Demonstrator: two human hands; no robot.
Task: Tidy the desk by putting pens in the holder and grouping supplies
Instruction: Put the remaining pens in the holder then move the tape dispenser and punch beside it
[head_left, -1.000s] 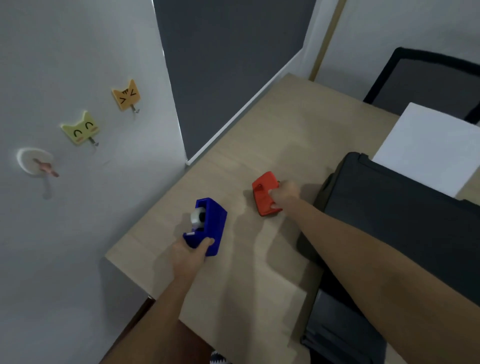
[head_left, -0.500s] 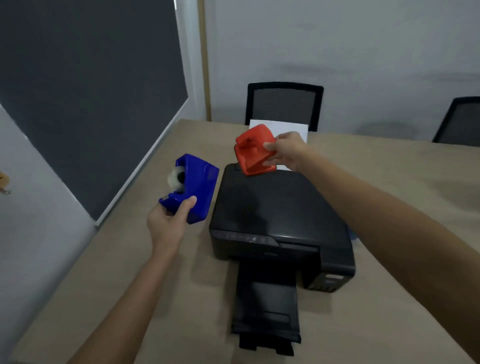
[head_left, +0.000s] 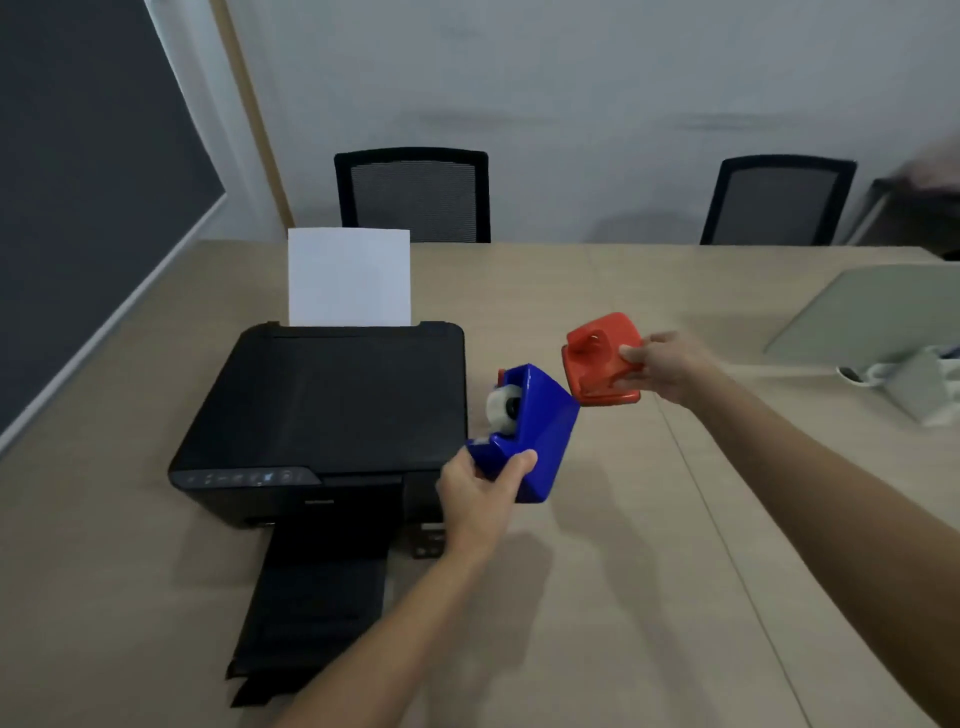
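My left hand (head_left: 480, 493) grips a blue tape dispenser (head_left: 535, 436) with a white tape roll in it, held in the air just right of the printer. My right hand (head_left: 667, 366) holds a red tape dispenser (head_left: 597, 358) by its right side, above the desk and a little beyond and right of the blue one. The two dispensers almost touch. No pens or pen holder are in view.
A black printer (head_left: 332, 410) with white paper (head_left: 348, 278) in its rear feed and an extended output tray sits on the beige desk (head_left: 649, 597). Two black chairs (head_left: 413, 195) stand behind the desk. A pale monitor on a stand (head_left: 872, 322) is at the right edge.
Both hands lifted the dispensers off the desk to the left of the printer and carried them rightward over it; they are now to its right. The view swung right too.
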